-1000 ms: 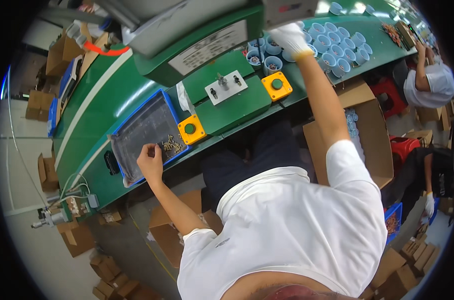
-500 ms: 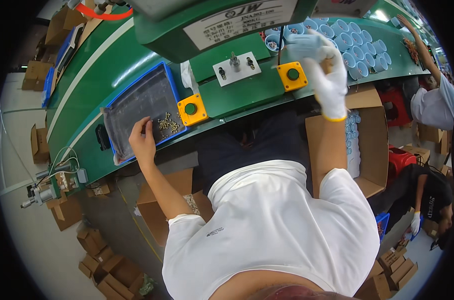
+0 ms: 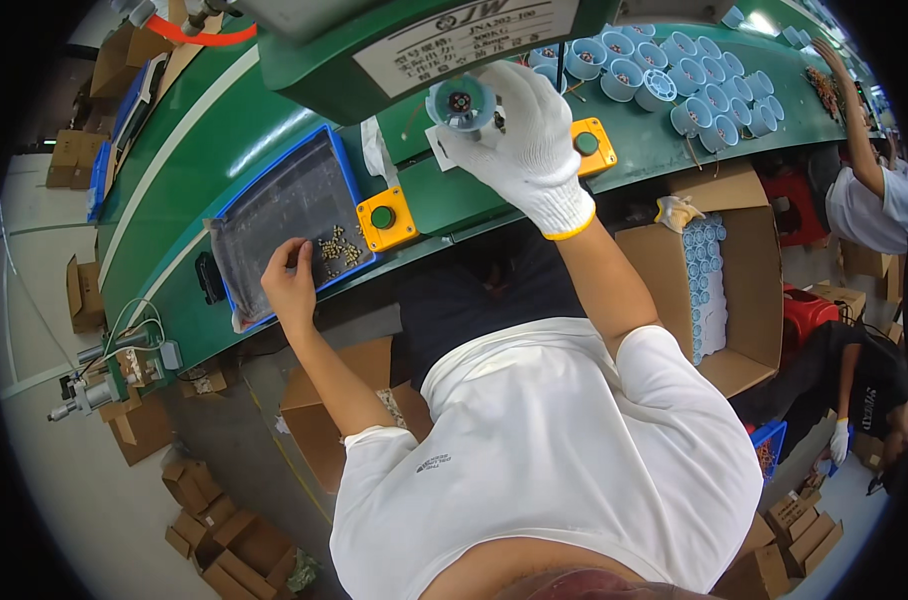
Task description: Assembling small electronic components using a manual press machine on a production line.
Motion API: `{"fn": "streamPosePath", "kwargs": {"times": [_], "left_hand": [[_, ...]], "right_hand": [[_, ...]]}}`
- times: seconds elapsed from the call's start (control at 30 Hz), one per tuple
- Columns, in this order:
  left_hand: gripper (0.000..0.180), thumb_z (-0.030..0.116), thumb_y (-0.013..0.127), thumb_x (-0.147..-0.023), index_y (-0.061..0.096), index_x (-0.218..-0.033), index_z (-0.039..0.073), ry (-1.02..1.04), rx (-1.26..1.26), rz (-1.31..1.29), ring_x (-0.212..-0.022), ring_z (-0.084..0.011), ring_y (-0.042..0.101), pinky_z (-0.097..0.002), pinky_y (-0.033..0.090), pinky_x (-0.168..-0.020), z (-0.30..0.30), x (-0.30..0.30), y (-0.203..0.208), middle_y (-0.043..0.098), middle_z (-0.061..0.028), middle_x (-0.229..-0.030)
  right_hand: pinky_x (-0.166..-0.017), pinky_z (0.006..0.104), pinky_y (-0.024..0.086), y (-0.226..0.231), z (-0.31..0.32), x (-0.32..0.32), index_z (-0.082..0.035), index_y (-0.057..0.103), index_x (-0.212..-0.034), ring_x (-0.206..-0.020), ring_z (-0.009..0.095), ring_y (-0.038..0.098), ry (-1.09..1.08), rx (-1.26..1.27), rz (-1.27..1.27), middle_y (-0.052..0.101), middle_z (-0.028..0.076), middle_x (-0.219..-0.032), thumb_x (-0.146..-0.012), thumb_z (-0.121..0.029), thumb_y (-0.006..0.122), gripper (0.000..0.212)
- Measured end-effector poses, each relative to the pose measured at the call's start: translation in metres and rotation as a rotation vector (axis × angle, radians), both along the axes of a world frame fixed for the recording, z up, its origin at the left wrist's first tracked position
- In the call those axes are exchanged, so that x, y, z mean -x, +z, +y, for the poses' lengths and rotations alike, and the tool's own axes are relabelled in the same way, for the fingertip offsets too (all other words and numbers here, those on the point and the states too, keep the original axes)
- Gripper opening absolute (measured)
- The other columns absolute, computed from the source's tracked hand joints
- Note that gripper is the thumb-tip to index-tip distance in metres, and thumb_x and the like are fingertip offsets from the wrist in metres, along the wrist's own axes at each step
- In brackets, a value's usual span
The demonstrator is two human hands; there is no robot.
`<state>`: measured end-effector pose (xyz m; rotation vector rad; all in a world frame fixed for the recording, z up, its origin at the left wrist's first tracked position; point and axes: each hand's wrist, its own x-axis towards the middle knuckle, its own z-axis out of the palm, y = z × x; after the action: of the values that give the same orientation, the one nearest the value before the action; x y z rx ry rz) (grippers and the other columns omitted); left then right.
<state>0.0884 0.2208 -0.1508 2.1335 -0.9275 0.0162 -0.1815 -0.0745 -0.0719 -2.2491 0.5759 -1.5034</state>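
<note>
My right hand (image 3: 526, 145), in a white knitted glove, grips a translucent light-blue plastic cup (image 3: 438, 104) with a dark round part inside. It is over the white plate (image 3: 440, 150) on the green press, largely covering that plate and its pins. My bare left hand (image 3: 290, 280) rests at the near edge of a blue-rimmed tray (image 3: 264, 205), its thumb and fingers pinched together. Anything between those fingertips is too small to make out. Small brass-coloured parts (image 3: 338, 250) lie in a pile just right of the left hand.
Yellow boxes with green buttons, one at left (image 3: 385, 217) and one at right (image 3: 594, 146), flank the press (image 3: 444, 205). Several blue cups (image 3: 689, 78) crowd the bench at right. Below stands a carton (image 3: 749, 300) of blue parts. Another person's arm (image 3: 854, 115) reaches in at far right.
My right hand has swung left from beside the cups, bringing the blue cup over the white plate. My left hand has stayed almost where it was at the tray.
</note>
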Motion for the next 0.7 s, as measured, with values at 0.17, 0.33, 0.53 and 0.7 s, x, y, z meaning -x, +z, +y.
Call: {"fn": "streamPosePath", "kwargs": {"times": [0.17, 0.33, 0.53, 0.7], "left_hand": [[0.018, 0.012, 0.082, -0.101, 0.079, -0.11, -0.003, 0.002, 0.012, 0.01, -0.087, -0.0181, 0.074, -0.0325, 0.057, -0.082, -0.001, 0.003, 0.002, 0.081, -0.0117, -0.095], [0.017, 0.012, 0.083, -0.1, 0.079, -0.11, -0.002, -0.001, 0.0, -0.016, -0.086, -0.0179, 0.073, -0.0323, 0.056, -0.079, 0.002, 0.001, 0.0, 0.081, -0.0113, -0.095], [0.016, 0.012, 0.082, -0.101, 0.079, -0.109, -0.002, 0.006, -0.009, -0.006, -0.086, -0.0189, 0.072, -0.0329, 0.055, -0.079, -0.001, 0.002, 0.001, 0.08, -0.0116, -0.095], [0.012, 0.008, 0.079, -0.099, 0.076, -0.108, 0.0, -0.031, 0.092, -0.069, -0.107, -0.0306, 0.073, -0.0416, 0.056, -0.097, -0.007, 0.035, 0.01, 0.078, -0.0156, -0.113]], "right_hand": [[-0.088, 0.0447, 0.061, -0.004, 0.001, -0.002, -0.004, 0.071, -0.126, -0.104, 0.036, 0.074, -0.032, 0.114, -0.068, 0.076, 0.014, -0.119, -0.07, -0.021, 0.096, 0.063], [-0.088, 0.0446, 0.06, -0.002, 0.005, -0.001, -0.005, 0.071, -0.127, -0.103, 0.037, 0.074, -0.032, 0.086, -0.064, 0.075, 0.014, -0.119, -0.07, -0.019, 0.095, 0.063], [-0.091, 0.0471, 0.059, 0.008, 0.006, -0.001, -0.005, 0.072, -0.127, -0.102, 0.038, 0.073, -0.063, 0.053, 0.013, 0.075, 0.014, -0.12, -0.072, -0.022, 0.093, 0.061], [-0.092, 0.0477, 0.059, 0.001, 0.005, 0.035, -0.001, 0.072, -0.127, -0.109, 0.038, 0.07, -0.091, 0.093, -0.12, 0.074, 0.015, -0.124, -0.078, -0.022, 0.086, 0.055]]}}
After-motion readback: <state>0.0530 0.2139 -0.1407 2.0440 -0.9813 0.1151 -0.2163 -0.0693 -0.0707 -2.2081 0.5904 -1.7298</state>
